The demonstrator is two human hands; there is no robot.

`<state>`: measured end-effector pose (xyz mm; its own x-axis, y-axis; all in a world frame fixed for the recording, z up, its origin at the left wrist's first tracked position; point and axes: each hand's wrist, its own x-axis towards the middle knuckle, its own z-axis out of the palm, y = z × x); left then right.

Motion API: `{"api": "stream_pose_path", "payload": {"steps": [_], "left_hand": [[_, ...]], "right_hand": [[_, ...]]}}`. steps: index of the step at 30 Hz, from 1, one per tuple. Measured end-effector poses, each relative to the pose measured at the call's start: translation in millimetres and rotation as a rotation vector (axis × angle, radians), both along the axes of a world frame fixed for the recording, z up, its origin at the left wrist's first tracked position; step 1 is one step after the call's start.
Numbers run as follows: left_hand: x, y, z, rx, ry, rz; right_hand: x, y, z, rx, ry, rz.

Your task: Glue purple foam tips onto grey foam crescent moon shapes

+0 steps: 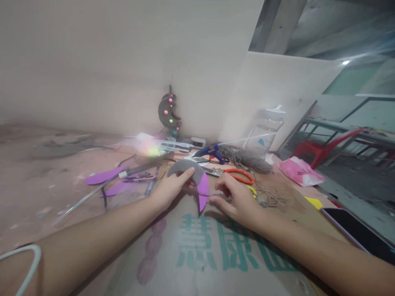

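1. Head cam, live: printed cardboard sheet (166, 279) takes up the near side, all the action right over it.
2. Grey yarn bundle (247, 159) sprawls at the back, R side; looks soft, loose, prob. quick to snag.
3. R hand (239, 197) now: fingers curled, thumb out twd the crescent's purple end, apart from it; can't tell if it's pinching anything.
4. L hand (173, 187) has the grip: thumb on top, fingers under, closed on the crescent's grey stretch.
5. Crescent (182, 165) itself: betw. the two hands, over the cardboard, grey up top, purple at the lower R end. Looks like card, so v. light, bendy, prob. easy to crease at the thin tip. Best hold: wide mid part, thumb flat, no hard squeeze. Grey looks like wound yarn, prob. grippier than the smooth purple.
6. Blue glue gun (210, 151) just behind; orange-handled cutters (242, 175) near R hand.
7. Smallest: thin strand (203, 195) across the purple, running twd R thumb; fine stuff, prob. needs light, steady tension.
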<state>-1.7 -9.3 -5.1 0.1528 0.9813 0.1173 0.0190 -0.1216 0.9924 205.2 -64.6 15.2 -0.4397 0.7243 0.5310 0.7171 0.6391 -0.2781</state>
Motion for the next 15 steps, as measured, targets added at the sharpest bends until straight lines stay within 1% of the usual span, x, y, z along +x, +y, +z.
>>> {"api": "stream_pose_path", "payload": {"steps": [2,3,6,8,11,13,15], "left_hand": [[0.4,0.4,0.3,-0.063,-0.024,-0.032],[0.6,0.2,0.9,-0.085,-0.029,-0.05],[1.6,-1.0,3.4,-0.062,-0.019,-0.058],[2.5,-1.3,4.6,-0.039,0.004,-0.059],[3.4,-0.8,4.8,0.0,0.024,-0.053],[3.6,-0.3,4.5,0.024,0.034,-0.04],[3.6,-0.2,4.6,0.035,0.046,-0.03]], "right_hand": [[0.0,2.4,1.1,-0.068,0.029,-0.021],[-0.1,3.8,1.1,-0.092,0.017,0.002],[-0.5,7.1,-0.8,-0.123,-0.061,0.077],[-0.4,7.8,-2.8,-0.111,-0.12,0.109],[0.2,7.4,-4.4,-0.046,-0.186,0.15],[1.0,7.2,-3.7,-0.018,-0.192,0.149],[2.1,7.9,-2.6,-0.024,-0.159,0.125]]}}
